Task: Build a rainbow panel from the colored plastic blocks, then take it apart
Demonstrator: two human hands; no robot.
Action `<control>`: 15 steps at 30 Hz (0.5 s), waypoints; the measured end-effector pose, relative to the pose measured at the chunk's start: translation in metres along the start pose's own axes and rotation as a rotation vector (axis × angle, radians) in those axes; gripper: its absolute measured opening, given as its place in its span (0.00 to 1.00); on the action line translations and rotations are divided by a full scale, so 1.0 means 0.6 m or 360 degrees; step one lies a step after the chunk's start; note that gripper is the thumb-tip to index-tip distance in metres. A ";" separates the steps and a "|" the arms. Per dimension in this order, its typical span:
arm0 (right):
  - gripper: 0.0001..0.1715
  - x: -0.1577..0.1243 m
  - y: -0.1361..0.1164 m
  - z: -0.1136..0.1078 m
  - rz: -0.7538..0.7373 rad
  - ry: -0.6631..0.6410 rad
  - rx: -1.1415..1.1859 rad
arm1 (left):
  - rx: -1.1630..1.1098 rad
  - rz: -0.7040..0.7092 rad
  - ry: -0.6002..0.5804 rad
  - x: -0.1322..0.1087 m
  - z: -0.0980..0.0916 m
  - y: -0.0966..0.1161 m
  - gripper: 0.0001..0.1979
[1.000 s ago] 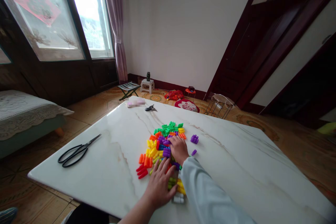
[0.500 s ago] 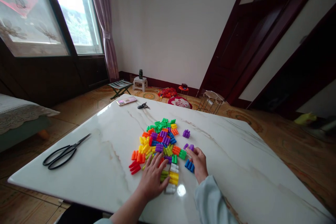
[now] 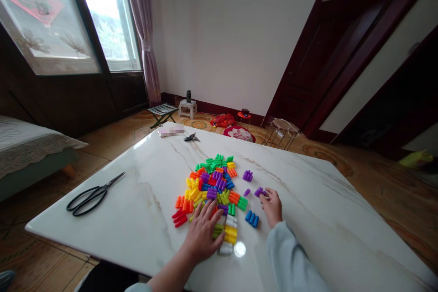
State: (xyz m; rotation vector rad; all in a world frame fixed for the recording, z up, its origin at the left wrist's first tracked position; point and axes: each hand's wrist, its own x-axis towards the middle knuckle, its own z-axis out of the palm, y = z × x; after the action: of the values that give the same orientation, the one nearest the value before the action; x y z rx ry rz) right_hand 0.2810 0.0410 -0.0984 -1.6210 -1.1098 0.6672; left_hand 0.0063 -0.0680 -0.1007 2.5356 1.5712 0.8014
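My left hand [image 3: 204, 229] lies with fingers spread over the near side of a heap of coloured plastic toy blocks [image 3: 212, 181], covering some of them. Off the heap's right side, my right hand [image 3: 273, 207] has its fingertips closed on a purple toy block [image 3: 259, 191] at table level. A small purple piece [image 3: 247, 192] lies just left of that block, and another purple block [image 3: 247, 175] sits farther back. Nearer to me is a blue block [image 3: 252, 219]. Orange and green blocks [image 3: 238, 200] lie end to end at the heap's right edge.
Black-handled scissors [image 3: 94, 195] rest on the left of the white marble-patterned table [image 3: 143, 191]. Keys [image 3: 192, 137] and a blurred pinkish flat object [image 3: 171, 130] are near the far edge. Beyond stand a folding stool [image 3: 162, 110] and a white stool [image 3: 187, 109].
My right hand has moved right, away from the heap, and the purple block with it. The small purple piece stays behind. My left hand keeps its place; the view has shifted slightly.
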 end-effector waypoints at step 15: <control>0.13 0.130 -0.001 0.041 -0.0294 0.0034 -0.0672 | 0.0032 -0.0044 -0.0073 -0.004 -0.003 0.002 0.30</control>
State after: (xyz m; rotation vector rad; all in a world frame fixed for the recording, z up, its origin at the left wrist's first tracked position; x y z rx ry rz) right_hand 0.2928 0.1222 -0.0983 -1.8400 -1.4334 0.3046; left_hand 0.0057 -0.0709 -0.0998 2.5212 1.6050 0.7231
